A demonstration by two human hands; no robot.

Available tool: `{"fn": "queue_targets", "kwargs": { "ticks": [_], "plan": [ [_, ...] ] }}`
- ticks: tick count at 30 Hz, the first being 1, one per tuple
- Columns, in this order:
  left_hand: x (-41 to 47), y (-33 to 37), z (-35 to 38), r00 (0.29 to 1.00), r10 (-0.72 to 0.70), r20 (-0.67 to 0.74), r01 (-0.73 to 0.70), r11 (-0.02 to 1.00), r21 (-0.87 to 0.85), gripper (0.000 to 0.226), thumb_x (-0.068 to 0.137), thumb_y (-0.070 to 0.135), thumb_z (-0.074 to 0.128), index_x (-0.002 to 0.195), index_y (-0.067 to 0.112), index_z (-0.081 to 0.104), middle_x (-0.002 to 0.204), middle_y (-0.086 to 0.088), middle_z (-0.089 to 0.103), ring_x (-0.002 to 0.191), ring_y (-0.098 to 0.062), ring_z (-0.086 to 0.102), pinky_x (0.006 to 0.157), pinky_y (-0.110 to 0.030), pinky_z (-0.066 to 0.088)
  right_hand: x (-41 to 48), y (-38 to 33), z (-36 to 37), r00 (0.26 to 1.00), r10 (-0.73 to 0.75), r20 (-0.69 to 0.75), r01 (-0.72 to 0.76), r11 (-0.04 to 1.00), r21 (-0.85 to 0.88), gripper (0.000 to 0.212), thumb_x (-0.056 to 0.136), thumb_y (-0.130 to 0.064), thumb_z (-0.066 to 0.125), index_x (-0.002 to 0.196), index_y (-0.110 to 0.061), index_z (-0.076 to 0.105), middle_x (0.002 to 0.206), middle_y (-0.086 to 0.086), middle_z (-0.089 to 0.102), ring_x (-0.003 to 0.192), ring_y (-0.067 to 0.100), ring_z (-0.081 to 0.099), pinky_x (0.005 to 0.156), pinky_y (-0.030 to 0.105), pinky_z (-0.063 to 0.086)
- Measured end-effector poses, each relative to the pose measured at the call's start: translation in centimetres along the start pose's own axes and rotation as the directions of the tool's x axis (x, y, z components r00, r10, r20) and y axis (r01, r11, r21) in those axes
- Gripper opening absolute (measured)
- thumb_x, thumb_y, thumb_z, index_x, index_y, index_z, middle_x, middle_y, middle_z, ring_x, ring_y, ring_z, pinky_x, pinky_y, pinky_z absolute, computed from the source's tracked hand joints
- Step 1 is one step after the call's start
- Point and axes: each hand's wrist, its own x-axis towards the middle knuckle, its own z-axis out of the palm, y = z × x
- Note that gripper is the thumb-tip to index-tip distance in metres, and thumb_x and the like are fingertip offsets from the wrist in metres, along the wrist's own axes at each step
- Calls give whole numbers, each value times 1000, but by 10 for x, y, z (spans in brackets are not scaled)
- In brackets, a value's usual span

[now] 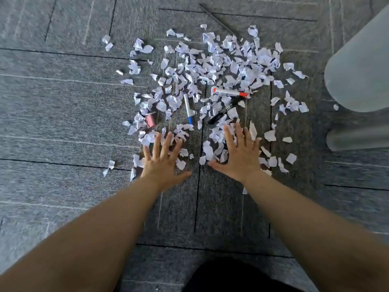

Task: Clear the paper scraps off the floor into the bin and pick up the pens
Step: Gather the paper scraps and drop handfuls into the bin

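Several white paper scraps (212, 68) lie scattered across the grey carpet, thickest at the upper middle. Among them lie a white marker with blue ends (188, 108), a white marker with red ends (229, 92) and a black marker (223, 112). A thin dark pencil (216, 18) lies at the far edge of the pile. My left hand (163, 161) and my right hand (239, 153) rest flat on the near edge of the scraps, fingers spread, holding nothing.
A small pink block (151, 120) sits at the pile's left side. A pale translucent bin (357, 66) stands at the right edge, with another pale rounded shape (357, 138) below it. The grey carpet tiles (63, 123) stretch out to the left and near me.
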Motion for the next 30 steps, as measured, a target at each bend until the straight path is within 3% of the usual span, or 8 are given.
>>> {"fn": "queue_targets", "kwargs": {
  "ticks": [6,10,14,16,18,22,25,30],
  "plan": [
    [21,5,-4,998,37,-51,-37,999,6,85,80,71,19,129,28,-36,141,-4,-38,129,-32,-35,109,-51,-14,16,-17,3,990,-120,-68,120,993,-10,97,72,-81,30,139,-33,-22,152,7,-23,140,31,-14,111,54,-2],
    [29,12,-10,994,30,-107,-32,999,-19,76,88,61,22,140,25,-20,153,-3,-15,140,-29,-13,113,-48,-3,20,-19,-1,963,-175,-206,178,984,-5,69,84,-63,38,140,-25,26,149,17,21,132,36,24,106,49,25],
    [30,16,-18,968,34,-250,-47,998,-44,59,92,49,32,140,24,11,140,-10,25,128,-30,27,108,-45,29,15,-23,0,918,-259,-299,242,966,-92,40,83,-42,53,101,-7,56,104,24,56,89,38,55,75,42,49],
    [31,18,-18,968,33,-250,-54,996,-76,51,93,43,35,137,22,20,133,-11,31,122,-27,33,104,-43,35,13,-22,-1,918,-271,-289,258,963,-83,29,76,-26,70,88,-2,57,85,21,59,73,37,57,55,38,49],
    [30,20,-16,967,42,-252,-70,992,-104,42,94,38,36,130,17,31,127,-11,36,116,-24,37,99,-38,41,12,-19,-4,926,-273,-261,272,961,-39,27,75,-15,73,89,2,57,82,21,59,73,38,57,45,35,44],
    [31,24,-22,962,68,-266,-138,957,-254,21,94,28,41,104,10,47,105,-7,51,98,-22,50,85,-38,49,9,-8,-12,936,-225,-269,244,969,38,19,94,-18,47,98,0,49,80,12,49,70,29,44,52,34,29],
    [38,26,-38,975,89,-202,-145,949,-281,21,95,30,38,84,12,43,82,-2,50,72,-17,50,66,-30,48,8,-3,-24,942,-194,-274,227,969,95,22,97,-21,41,101,0,46,83,14,55,66,30,46,53,33,30],
    [49,44,-96,973,89,-213,-165,914,-370,25,95,31,40,87,10,49,70,0,53,57,-11,49,59,-30,50,0,13,-66,935,-135,-326,192,970,147,24,97,-25,40,101,-2,45,73,6,47,58,23,40,44,28,21]
  ]
}}
